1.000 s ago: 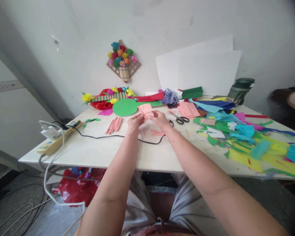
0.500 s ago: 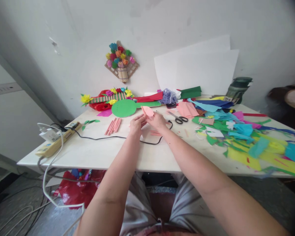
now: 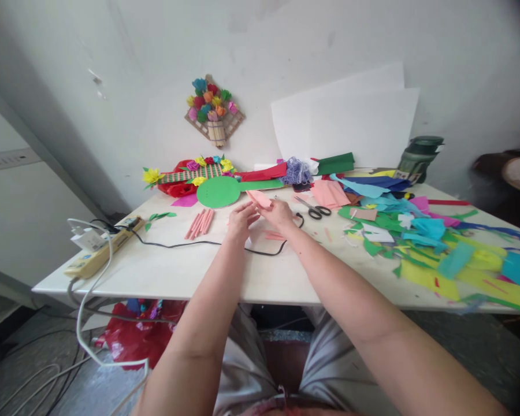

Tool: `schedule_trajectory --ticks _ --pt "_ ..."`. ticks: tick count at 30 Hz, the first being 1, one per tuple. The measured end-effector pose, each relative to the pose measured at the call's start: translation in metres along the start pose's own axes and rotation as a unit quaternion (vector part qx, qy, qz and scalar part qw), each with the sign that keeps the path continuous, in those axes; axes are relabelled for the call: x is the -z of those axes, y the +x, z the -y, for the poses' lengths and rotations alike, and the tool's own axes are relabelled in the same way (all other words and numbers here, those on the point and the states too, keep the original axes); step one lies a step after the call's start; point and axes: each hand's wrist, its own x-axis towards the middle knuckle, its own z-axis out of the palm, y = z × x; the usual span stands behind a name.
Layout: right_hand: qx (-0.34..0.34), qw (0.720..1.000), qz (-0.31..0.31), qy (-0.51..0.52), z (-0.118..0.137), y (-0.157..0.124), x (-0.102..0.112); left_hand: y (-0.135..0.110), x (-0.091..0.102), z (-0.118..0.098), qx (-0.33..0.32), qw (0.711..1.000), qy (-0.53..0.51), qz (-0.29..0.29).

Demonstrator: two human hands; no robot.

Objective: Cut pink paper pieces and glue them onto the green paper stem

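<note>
A folded piece of pink crepe paper [image 3: 260, 199] is pinched in my right hand [image 3: 279, 215], raised over the middle of the table. Just left of it, my left hand [image 3: 241, 221] has its fingers stretched toward the paper's lower edge, slightly apart. Whether those fingertips touch the paper I cannot tell. To the left lies a bundle of thin pink paper rolls [image 3: 199, 224]. More pink strips [image 3: 275, 236] rest under my right wrist, partly hidden. Scissors [image 3: 314, 208] with black handles lie right of my hands, near a stack of pink crepe paper [image 3: 329, 194].
A black cable [image 3: 177, 245] crosses the table from a power strip [image 3: 86, 263] at left. Behind my hands is a green disc [image 3: 219, 192]. Coloured paper scraps [image 3: 429, 271] cover the right side; a dark green bottle [image 3: 420, 159] stands at back right.
The pink crepe paper has tilted flatter and turned slightly between my hands. The fingers of my left hand have spread a little; both arms stay almost in place.
</note>
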Motion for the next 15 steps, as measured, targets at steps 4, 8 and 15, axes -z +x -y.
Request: schedule_trajectory --ticks 4,8,15 --pt "-0.01 0.998 0.01 0.056 0.001 0.0 0.003 0.002 0.007 -0.001 -0.015 1.0 -0.006 0.018" --pt "0.0 0.991 0.024 0.135 0.001 0.0 0.004 0.005 0.012 0.0 -0.02 0.998 0.002 0.052" --pt "-0.001 0.986 0.034 0.161 -0.003 0.001 0.001 0.005 0.012 -0.001 -0.019 0.998 0.012 0.062"
